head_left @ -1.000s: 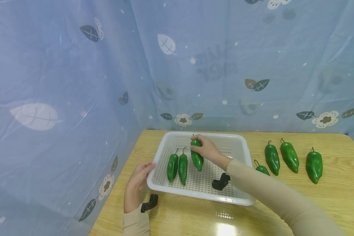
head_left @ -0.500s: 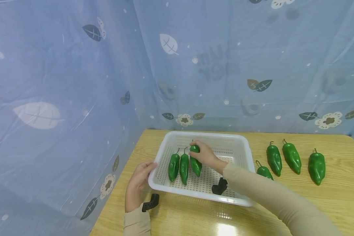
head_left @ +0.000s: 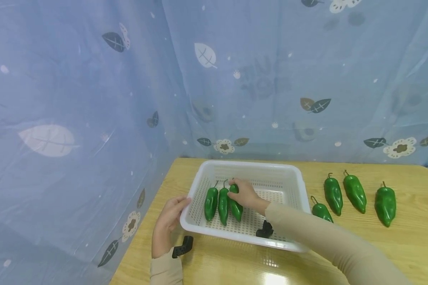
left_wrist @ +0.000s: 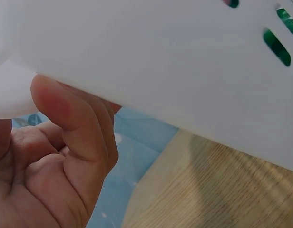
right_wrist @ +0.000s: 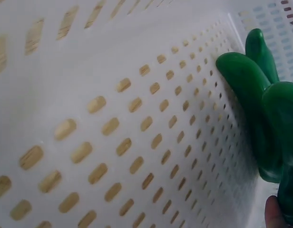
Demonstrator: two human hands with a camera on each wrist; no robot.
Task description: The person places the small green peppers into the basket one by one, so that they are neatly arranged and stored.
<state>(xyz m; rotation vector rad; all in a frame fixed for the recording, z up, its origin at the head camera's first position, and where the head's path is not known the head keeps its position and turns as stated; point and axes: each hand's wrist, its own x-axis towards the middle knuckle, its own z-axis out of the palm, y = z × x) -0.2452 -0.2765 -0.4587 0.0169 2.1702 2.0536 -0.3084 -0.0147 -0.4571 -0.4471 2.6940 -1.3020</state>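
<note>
A white plastic basket (head_left: 242, 238) with slotted walls stands on the wooden table. At its left end my left hand (head_left: 167, 217) grips the rim; in the left wrist view the curled fingers (left_wrist: 84, 126) tuck under the rim's edge. Inside the basket my right hand (head_left: 247, 194) holds a green pepper (head_left: 237, 209) near its stem end, low over the basket floor. Two more green peppers, one at the left (head_left: 211, 204) and one in the middle (head_left: 223, 208), lie beside it, stems pointing away. The right wrist view shows the held pepper (right_wrist: 282, 111) overlapping the others, with a fingertip (right_wrist: 274, 213) against it.
Right of the basket, several green peppers lie on the table, one (head_left: 321, 211) close to the basket wall and another (head_left: 385, 206) farthest right. Black wrist mounts show at the left wrist (head_left: 183, 246) and right wrist (head_left: 265, 230). A blue patterned curtain (head_left: 271, 99) hangs behind and at left.
My right hand has lowered the pepper and moved it toward the near side and slightly left, up against the other two. The left hand stays on the basket rim.
</note>
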